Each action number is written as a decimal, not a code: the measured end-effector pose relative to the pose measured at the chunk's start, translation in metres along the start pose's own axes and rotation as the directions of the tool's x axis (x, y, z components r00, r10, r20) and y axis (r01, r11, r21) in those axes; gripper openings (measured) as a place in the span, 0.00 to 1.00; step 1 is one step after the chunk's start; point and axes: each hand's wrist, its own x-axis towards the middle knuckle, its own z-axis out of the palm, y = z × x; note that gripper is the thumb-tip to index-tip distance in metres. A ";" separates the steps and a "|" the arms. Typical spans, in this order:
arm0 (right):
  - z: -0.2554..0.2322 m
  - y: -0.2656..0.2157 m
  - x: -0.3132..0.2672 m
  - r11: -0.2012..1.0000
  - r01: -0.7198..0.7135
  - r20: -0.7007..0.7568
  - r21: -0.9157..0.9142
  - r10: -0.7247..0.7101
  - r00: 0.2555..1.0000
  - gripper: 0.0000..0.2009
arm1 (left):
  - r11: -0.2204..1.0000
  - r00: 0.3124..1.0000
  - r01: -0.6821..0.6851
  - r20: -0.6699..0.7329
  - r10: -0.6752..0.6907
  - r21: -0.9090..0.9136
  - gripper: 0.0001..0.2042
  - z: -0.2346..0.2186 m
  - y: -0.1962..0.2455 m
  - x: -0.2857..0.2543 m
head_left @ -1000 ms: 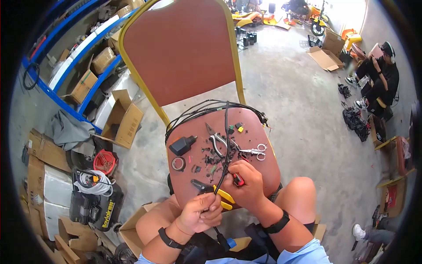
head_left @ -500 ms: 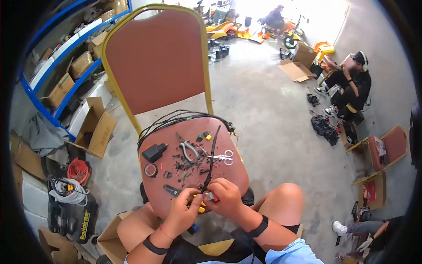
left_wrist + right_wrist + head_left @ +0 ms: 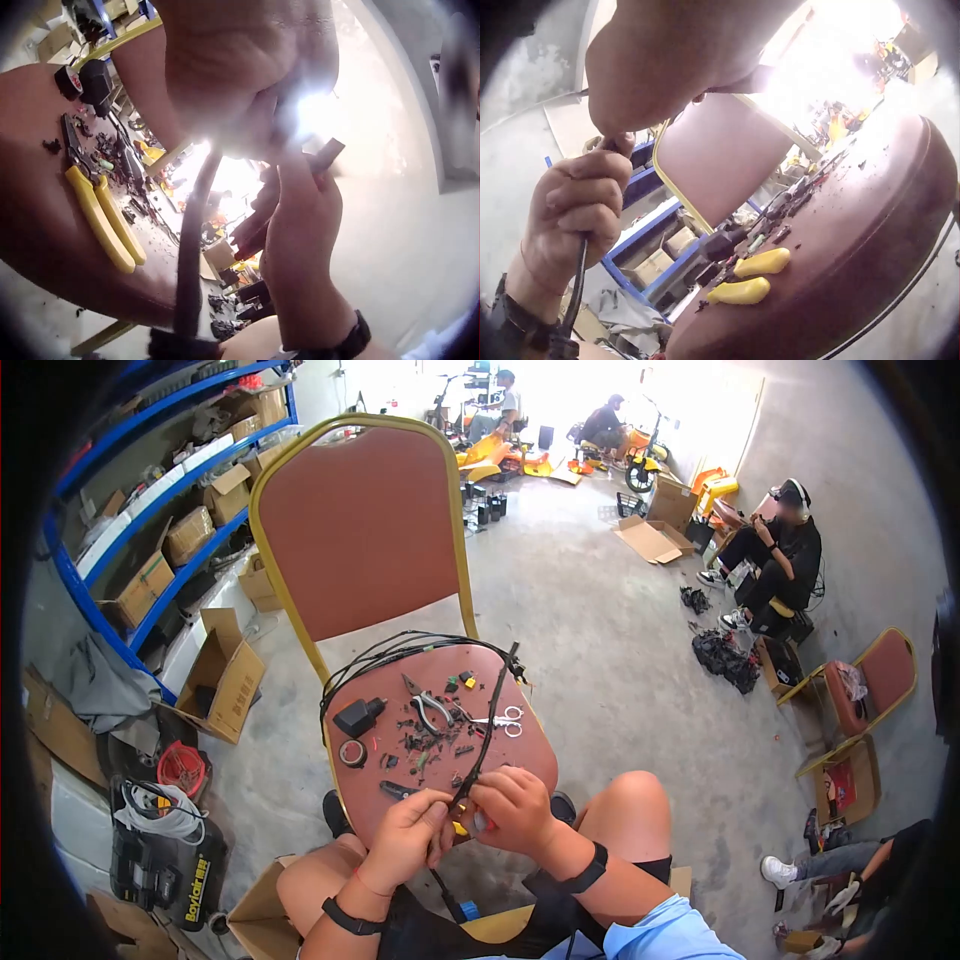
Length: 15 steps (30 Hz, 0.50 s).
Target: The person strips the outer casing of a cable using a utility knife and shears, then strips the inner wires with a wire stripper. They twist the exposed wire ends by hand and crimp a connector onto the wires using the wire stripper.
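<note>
A black cable (image 3: 490,725) runs up from my two hands over the chair seat, its far end at the seat's right side. My left hand (image 3: 410,830) grips the cable, fingers curled round it in the right wrist view; its lower part hangs to a blue-ended connector (image 3: 468,911). Close beside it, my right hand (image 3: 513,810) holds a small red and grey tool (image 3: 484,822), mostly hidden by the fingers, with fingertips at the cable. Below the hands lie yellow-handled pliers (image 3: 105,221) on the seat.
On the seat (image 3: 365,815) lie grey-handled pliers (image 3: 430,712), white scissors (image 3: 510,722), a tape roll (image 3: 352,752), a black box-shaped part (image 3: 358,715) and black scraps. More cables (image 3: 400,647) curve round its back edge. Shelves stand left; a person (image 3: 785,555) sits at right.
The head view has shifted, so the chair sits further left and lower. Both hands have come together on the cable; earlier the left gripped lower down, apart from the right.
</note>
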 end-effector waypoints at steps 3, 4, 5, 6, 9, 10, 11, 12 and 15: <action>0.018 0.001 -0.004 0.949 -0.217 -0.031 0.231 0.230 0.973 0.11 | 0.999 0.997 -0.044 -0.059 0.045 0.013 0.11 0.004 -0.001 0.002; 0.018 0.000 -0.004 0.926 -0.255 -0.006 0.277 0.267 0.964 0.10 | 0.997 0.995 -0.067 -0.076 0.070 0.046 0.11 0.005 0.001 0.005; 0.019 -0.002 -0.004 0.901 -0.289 0.013 0.323 0.301 0.954 0.09 | 0.995 0.991 -0.080 -0.102 0.085 0.055 0.11 0.007 -0.001 0.008; 0.019 -0.003 -0.003 0.873 -0.322 0.032 0.367 0.334 0.942 0.08 | 0.994 0.987 -0.091 -0.127 0.099 0.067 0.10 0.010 -0.003 0.008; 0.014 -0.006 0.000 0.758 -0.502 0.143 0.417 0.490 0.860 0.11 | 0.991 0.981 -0.112 -0.154 0.122 0.071 0.10 0.017 0.000 0.007; 0.011 -0.007 0.000 0.688 -0.588 0.215 0.425 0.555 0.804 0.11 | 0.992 0.979 -0.115 -0.162 0.123 0.059 0.10 0.019 0.000 0.005; 0.007 -0.009 0.002 0.614 -0.633 0.277 0.472 0.578 0.767 0.12 | 0.991 0.983 -0.130 -0.131 0.133 0.032 0.10 0.019 0.002 0.004; 0.003 -0.010 0.007 0.533 -0.674 0.339 0.512 0.595 0.728 0.13 | 0.992 0.983 -0.124 -0.138 0.120 -0.021 0.10 0.018 0.005 0.001; -0.008 -0.015 0.018 0.583 -0.634 0.331 0.508 0.548 0.769 0.11 | 0.983 0.990 -0.113 -0.099 0.099 -0.148 0.10 0.014 0.017 -0.006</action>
